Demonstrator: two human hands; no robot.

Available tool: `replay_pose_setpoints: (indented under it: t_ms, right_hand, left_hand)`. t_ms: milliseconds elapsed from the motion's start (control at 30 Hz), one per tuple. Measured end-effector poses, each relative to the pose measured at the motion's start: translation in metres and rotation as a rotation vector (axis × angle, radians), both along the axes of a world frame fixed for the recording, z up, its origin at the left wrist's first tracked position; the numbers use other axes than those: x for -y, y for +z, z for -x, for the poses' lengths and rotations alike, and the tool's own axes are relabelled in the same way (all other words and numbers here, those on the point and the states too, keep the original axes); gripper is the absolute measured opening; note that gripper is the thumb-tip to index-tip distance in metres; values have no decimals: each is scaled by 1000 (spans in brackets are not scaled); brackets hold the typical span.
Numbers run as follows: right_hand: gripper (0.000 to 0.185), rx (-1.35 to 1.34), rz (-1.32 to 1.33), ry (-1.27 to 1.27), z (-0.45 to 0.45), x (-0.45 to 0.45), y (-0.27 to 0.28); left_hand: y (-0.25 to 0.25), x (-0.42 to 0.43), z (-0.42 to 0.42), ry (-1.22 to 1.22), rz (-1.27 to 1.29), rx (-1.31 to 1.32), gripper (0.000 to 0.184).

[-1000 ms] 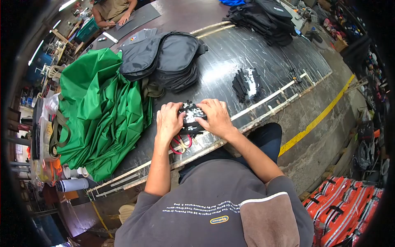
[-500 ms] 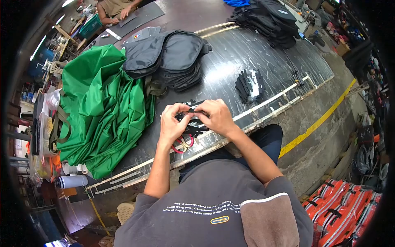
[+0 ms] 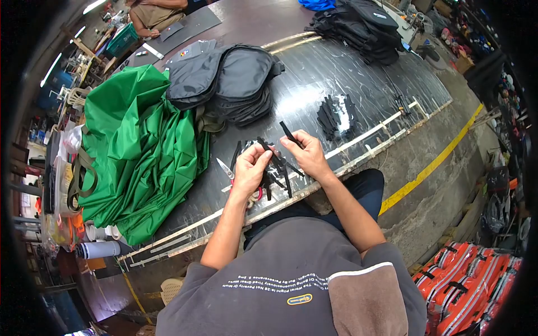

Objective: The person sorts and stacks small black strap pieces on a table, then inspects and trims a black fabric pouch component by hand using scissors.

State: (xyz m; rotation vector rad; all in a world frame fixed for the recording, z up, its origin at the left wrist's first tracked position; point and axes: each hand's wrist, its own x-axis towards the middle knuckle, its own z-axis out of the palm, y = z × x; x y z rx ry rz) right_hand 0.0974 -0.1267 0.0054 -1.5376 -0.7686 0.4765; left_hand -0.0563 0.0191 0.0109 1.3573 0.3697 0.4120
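and the right hand (image 3: 309,158) had fingers clamped on a black strip (image 3: 287,133), the left hand (image 3: 248,172) pinching a second strip (image 3: 264,144), loose pieces (image 3: 287,180) just below the fingers; light, probably bendy, best gripped near an end!

Hands (image 3: 308,157) now apart, black strip (image 3: 288,134) raised, scissor blades (image 3: 225,168) uncovered

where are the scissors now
In the head view, the scissors lie on the table, partly hidden by the left hand, right of the green fabric.
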Motion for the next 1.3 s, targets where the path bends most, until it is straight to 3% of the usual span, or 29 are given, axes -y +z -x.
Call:
replay_pose_setpoints:
  t_ms: [100,233,333,433,600,733,867,967,1067,1133,1233,1300]
  right_hand:
    - [11,-200,-143,-92,12,-1,6]
    - [16,349,-104,-265,19,6,22]
    - [32,876,-206,-298,23,15,40]
    - [30,981,-297,-247,28,24,52]
    - [26,895,-218,-281,17,30,62]
    - [32,1066,-286,-279,27,38,61]
    - [35,1125,-298,-292,23,47,66]
    - [31,1140,-332,-340,16,56,74]
    - [31,738,-225,-373,21,49,91]
    - [29,452,-129,-386,27,44,103]
    - [22,495,-58,-249,13,44,77]
    - [19,691,-137,-306,15,43,71]
  left_hand:
    - [6,1,1,15,-14,-35,15]
    - [6,-3,-2,-7,222,39,13]
    - [37,19,-8,142,822,48,12]
    - [19,16,-2,74,964,-34,12]
    - [43,25,-4,74,540,22,15]
    - [36,29,-11,156,789,-59,21]
    - [31,43,-12,160,870,-13,22]
    - [0,21,-14,165,983,-20,22]
    - [42,44,-14,207,588,-31,21]
    - [40,49,-16,188,374,12,18]
    - [41,51,-17,117,311,4,17]
    - [39,50,-18,147,392,-21,19]
